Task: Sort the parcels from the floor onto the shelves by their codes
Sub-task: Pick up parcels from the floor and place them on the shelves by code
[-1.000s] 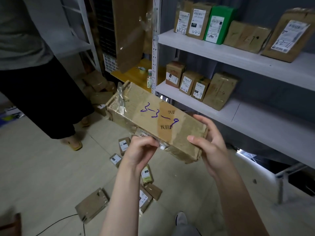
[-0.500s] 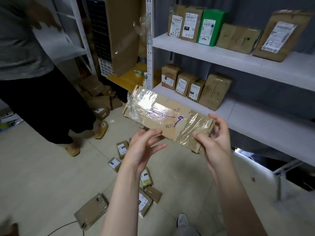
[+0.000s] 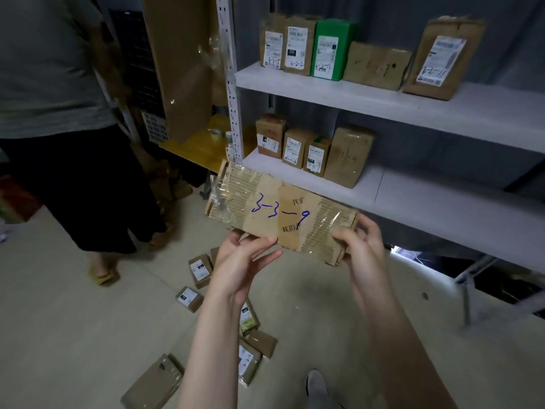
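- bystander [image 3: 53,84]: stands on the floor at far left.
- floor parcels [image 3: 200,270]: small labelled boxes scattered below the hands.
- left hand [image 3: 241,261]: fingers nearly straight, touching the lower edge of the held parcel without wrapping it.
- held parcel [image 3: 280,214]: flat, taped, marked "3-3-9", held in the air just before the lower shelf [image 3: 427,208].
- right hand [image 3: 359,249]: fingers curled round the parcel's right end, gripping it.
- upper shelf [image 3: 383,98]: carries a row of upright parcels.
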Action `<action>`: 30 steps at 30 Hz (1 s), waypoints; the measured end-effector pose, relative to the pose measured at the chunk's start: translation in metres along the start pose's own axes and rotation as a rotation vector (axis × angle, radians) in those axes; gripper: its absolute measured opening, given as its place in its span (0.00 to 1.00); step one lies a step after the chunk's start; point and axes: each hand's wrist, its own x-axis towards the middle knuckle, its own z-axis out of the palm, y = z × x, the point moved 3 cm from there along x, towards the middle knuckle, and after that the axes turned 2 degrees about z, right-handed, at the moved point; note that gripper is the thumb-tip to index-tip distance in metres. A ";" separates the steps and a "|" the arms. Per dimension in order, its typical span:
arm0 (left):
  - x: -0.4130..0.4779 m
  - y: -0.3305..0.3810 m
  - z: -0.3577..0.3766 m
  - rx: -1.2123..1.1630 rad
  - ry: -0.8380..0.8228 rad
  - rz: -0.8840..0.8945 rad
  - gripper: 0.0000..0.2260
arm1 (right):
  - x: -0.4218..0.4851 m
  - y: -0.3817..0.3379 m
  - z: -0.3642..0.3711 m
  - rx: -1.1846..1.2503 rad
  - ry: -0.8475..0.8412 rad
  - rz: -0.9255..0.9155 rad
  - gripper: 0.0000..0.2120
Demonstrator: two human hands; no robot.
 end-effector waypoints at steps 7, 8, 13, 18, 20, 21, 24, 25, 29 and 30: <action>0.014 -0.009 0.013 0.049 -0.102 -0.010 0.18 | 0.007 -0.003 -0.016 0.021 0.134 0.001 0.27; 0.017 -0.011 0.017 0.047 -0.114 -0.016 0.19 | 0.010 -0.003 -0.020 0.017 0.147 -0.001 0.28; 0.041 -0.027 0.037 0.038 -0.118 -0.058 0.22 | 0.034 -0.008 -0.038 0.018 0.176 0.008 0.29; 0.079 -0.048 0.071 0.112 -0.090 -0.061 0.16 | 0.082 -0.009 -0.058 0.045 0.206 0.023 0.29; 0.098 -0.060 0.089 0.124 -0.074 -0.079 0.14 | 0.106 -0.015 -0.067 0.054 0.214 0.015 0.28; 0.109 -0.066 0.099 0.127 -0.062 -0.087 0.14 | 0.120 -0.018 -0.072 0.054 0.215 0.011 0.28; 0.146 -0.087 0.130 0.124 -0.024 -0.109 0.15 | 0.166 -0.026 -0.091 0.044 0.212 0.009 0.26; 0.158 -0.094 0.143 0.125 -0.021 -0.120 0.15 | 0.182 -0.028 -0.098 0.038 0.216 0.014 0.26; 0.205 -0.118 0.193 0.183 -0.024 -0.154 0.11 | 0.240 -0.036 -0.131 0.032 0.269 0.056 0.29; 0.218 -0.124 0.204 0.202 -0.035 -0.167 0.10 | 0.254 -0.037 -0.140 0.032 0.291 0.067 0.29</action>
